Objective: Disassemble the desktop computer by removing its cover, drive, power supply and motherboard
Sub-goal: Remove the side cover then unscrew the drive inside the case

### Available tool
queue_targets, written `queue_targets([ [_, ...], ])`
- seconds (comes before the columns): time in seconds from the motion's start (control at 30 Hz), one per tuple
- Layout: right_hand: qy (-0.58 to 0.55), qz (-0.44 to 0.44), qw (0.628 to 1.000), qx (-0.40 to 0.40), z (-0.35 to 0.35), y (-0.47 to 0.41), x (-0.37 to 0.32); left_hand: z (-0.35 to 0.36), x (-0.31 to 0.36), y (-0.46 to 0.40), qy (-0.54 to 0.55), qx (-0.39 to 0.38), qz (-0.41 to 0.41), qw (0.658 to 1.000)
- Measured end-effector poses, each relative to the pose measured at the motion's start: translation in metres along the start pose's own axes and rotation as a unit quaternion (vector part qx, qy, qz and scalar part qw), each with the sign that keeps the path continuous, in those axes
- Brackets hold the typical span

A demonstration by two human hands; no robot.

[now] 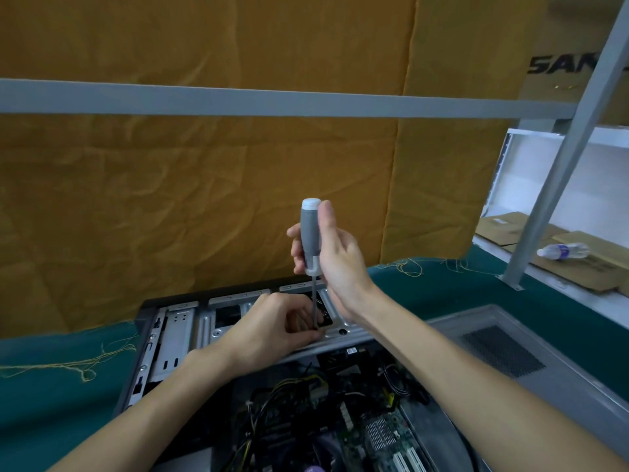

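Green bench cloth (51, 400), tan sheet behind. Computer case (177, 338) lies open at 6 o'clock: metal drive bay, black wiring, green board w/ white slots. Right hand (335, 253) grips screwdriver (310, 238) upright, tip on bay. Left hand (272, 330) pinches by shaft tip. Cover (510, 356) at 4 o'clock.

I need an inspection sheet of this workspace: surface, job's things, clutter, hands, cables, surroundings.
Surface: green cloth, loose threads along its edge.
Job's things: open computer case; motherboard inside; removed cover lying to the right.
Clutter: plastic bottle on flat cardboard.
Hands: right hand holds the screwdriver upright; left hand pinches near its tip.
Cables: yellow and black wires inside the case.
Surroundings: orange cloth backdrop, grey frame bar.
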State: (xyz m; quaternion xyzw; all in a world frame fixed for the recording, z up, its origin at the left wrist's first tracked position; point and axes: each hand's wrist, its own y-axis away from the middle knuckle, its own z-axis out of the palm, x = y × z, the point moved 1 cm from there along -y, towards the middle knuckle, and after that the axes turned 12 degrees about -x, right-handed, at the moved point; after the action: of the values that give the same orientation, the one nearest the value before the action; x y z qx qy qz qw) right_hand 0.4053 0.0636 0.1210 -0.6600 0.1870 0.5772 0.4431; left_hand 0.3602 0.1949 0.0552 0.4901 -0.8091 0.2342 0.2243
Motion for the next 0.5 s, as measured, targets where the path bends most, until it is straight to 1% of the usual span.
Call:
queue_targets([
  [0.07,-0.038,0.015,0.999,-0.019,-0.002,-0.001,0.000,-0.001,0.000,0.000,-0.002,0.001,0.000,1.000],
  [0.17,-0.039,0.019,0.999,-0.024,-0.004,0.000,-0.003,0.000,0.000,0.001,0.003,-0.002,0.001,1.000],
  [0.3,-0.085,-0.004,0.996,-0.015,-0.017,0.000,-0.020,0.000,0.003,0.000,0.018,0.039,-0.005,0.999],
  [0.4,-0.131,-0.025,0.991,-0.010,-0.038,-0.004,-0.044,-0.001,0.004,0.002,0.025,0.040,-0.018,0.999],
  [0.43,-0.122,-0.021,0.992,-0.006,-0.046,-0.005,-0.052,-0.002,0.006,0.002,0.069,0.046,-0.023,0.996],
  [0.47,-0.089,-0.010,0.996,-0.004,-0.053,-0.003,-0.057,-0.004,0.009,0.002,0.146,0.066,-0.036,0.986],
  [0.5,-0.027,0.007,1.000,-0.008,-0.058,0.001,-0.059,-0.008,0.013,0.000,0.239,0.094,-0.059,0.965],
])
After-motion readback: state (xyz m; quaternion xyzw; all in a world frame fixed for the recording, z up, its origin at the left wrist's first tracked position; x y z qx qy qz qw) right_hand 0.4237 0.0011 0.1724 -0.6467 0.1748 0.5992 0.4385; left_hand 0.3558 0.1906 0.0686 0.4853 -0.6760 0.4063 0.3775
